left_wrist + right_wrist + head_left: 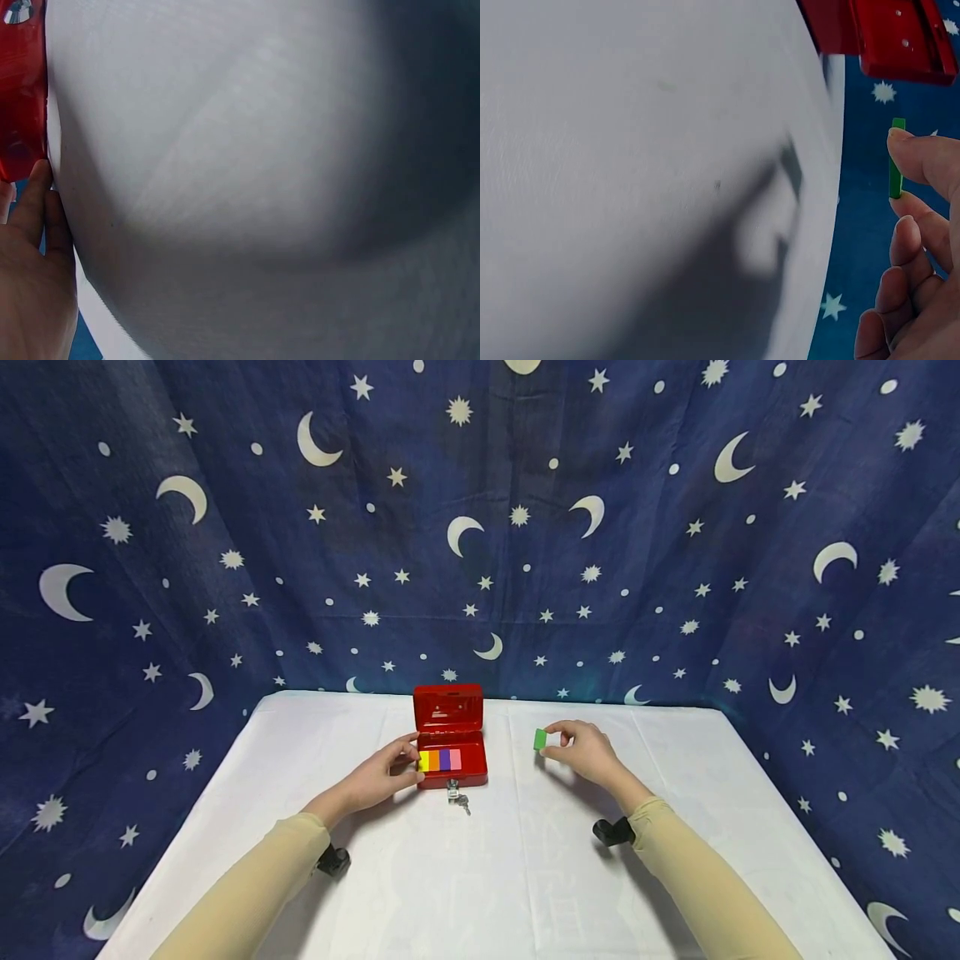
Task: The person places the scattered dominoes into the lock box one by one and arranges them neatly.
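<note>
A red metal cash box (474, 779) stands on the white table with its lid (448, 703) raised. Inside, yellow (423, 762), orange (434, 761), purple (445, 760) and pink (455, 760) flat blocks lie side by side. My left hand (375, 779) holds the box's left end, thumb at the front corner and fingers farther back; the left wrist view has fingertips right at the red corner. Right of the box, my right hand (588, 753) pinches a thin green block (895, 176) by its edges between thumb and finger, above the table.
A silver lock (452, 788) sits at the box's front, with keys (463, 802) hanging from it onto the cloth. Behind the table (465, 885) hangs a dark blue curtain (510, 552) with moons and stars. Black wrist cameras (613, 832) are strapped to both forearms.
</note>
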`<action>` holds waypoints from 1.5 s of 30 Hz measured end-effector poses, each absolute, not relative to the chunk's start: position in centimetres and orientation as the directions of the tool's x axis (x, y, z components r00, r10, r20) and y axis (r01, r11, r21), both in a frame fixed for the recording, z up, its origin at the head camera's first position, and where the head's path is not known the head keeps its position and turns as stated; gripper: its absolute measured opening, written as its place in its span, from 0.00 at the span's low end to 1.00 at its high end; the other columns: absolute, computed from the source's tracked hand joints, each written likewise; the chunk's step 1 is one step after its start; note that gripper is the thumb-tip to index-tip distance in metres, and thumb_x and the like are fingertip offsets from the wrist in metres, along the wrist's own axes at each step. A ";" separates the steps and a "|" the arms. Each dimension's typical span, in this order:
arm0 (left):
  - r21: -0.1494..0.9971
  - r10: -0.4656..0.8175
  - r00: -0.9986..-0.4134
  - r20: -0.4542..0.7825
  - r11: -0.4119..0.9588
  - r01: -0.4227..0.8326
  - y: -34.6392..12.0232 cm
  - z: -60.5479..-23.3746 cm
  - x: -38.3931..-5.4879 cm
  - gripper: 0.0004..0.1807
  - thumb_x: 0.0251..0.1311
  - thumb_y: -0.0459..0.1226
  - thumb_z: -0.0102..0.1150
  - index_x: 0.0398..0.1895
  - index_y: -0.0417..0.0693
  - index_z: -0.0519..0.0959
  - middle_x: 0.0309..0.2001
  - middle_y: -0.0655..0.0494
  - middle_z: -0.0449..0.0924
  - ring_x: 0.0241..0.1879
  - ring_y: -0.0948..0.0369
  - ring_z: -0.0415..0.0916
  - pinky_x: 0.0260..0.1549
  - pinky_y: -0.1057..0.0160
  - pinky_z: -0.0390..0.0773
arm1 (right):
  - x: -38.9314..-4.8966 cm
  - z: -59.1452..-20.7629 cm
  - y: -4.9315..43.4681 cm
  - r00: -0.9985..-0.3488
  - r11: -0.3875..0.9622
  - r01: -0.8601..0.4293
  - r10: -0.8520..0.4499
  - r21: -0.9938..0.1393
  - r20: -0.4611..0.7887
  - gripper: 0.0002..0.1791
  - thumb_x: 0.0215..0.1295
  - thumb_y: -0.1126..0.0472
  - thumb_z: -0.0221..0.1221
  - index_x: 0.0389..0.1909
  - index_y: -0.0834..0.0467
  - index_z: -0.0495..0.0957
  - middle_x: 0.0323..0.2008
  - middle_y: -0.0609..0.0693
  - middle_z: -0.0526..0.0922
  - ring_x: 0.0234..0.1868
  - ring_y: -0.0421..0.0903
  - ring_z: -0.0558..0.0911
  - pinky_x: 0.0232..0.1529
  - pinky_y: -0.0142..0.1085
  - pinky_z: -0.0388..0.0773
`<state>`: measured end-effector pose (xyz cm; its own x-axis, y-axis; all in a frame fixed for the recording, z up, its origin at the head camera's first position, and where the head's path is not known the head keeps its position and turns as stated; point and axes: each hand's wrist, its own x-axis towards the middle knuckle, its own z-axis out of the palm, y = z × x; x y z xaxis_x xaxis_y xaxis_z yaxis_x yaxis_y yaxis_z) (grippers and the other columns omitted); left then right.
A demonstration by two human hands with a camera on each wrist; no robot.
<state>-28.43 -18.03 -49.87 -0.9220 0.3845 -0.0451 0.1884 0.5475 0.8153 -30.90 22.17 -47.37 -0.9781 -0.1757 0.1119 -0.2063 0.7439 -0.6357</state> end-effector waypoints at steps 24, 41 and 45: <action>0.813 0.389 -0.921 -0.036 0.547 0.199 -18.3 -50.2 -28.6 0.17 0.65 0.47 0.67 0.50 0.55 0.72 0.80 0.56 0.54 0.74 0.50 0.62 0.73 0.39 0.55 | -30.1 -46.4 17.8 -0.943 0.704 -0.325 -0.290 -0.631 0.161 0.23 0.56 0.47 0.75 0.53 0.47 0.85 0.30 0.44 0.74 0.37 0.46 0.71 0.37 0.41 0.64; 0.820 0.381 -0.923 -0.048 0.542 0.182 -18.2 -50.1 -28.5 0.20 0.65 0.48 0.67 0.53 0.53 0.73 0.80 0.59 0.54 0.74 0.51 0.62 0.73 0.39 0.54 | -30.2 -46.4 15.9 -0.927 0.709 -0.369 -0.332 -0.601 0.177 0.22 0.56 0.49 0.75 0.52 0.46 0.86 0.28 0.43 0.74 0.36 0.45 0.71 0.38 0.40 0.65; 0.816 0.380 -0.924 -0.045 0.548 0.186 -18.2 -50.2 -28.5 0.19 0.65 0.49 0.67 0.52 0.54 0.73 0.80 0.60 0.54 0.74 0.51 0.62 0.73 0.39 0.54 | -30.2 -46.4 15.5 -0.928 0.709 -0.363 -0.333 -0.604 0.167 0.22 0.56 0.49 0.75 0.52 0.46 0.86 0.28 0.43 0.74 0.36 0.46 0.71 0.38 0.41 0.64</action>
